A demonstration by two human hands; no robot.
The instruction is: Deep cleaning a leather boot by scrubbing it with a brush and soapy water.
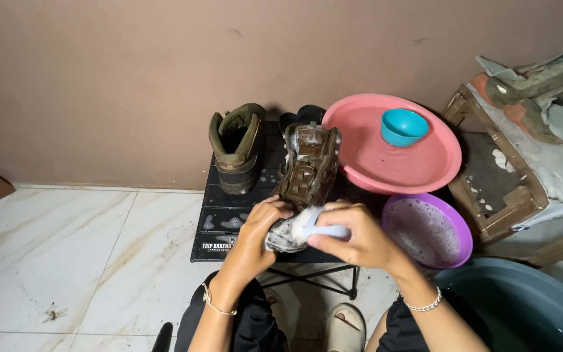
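My left hand (259,228) clamps the soapy boot (304,176) on the black folding table (229,221); my right hand (353,238) grips a pale brush (317,228) at its toe. Scrubbing step, I judge; next calls for fresh suds from the purple basin (428,231).

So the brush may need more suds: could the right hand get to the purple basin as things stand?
Probably yes. The purple basin sits just right of the right hand, with nothing between them. The hand holds a brush against the soapy boot, so it would only have to lift away.
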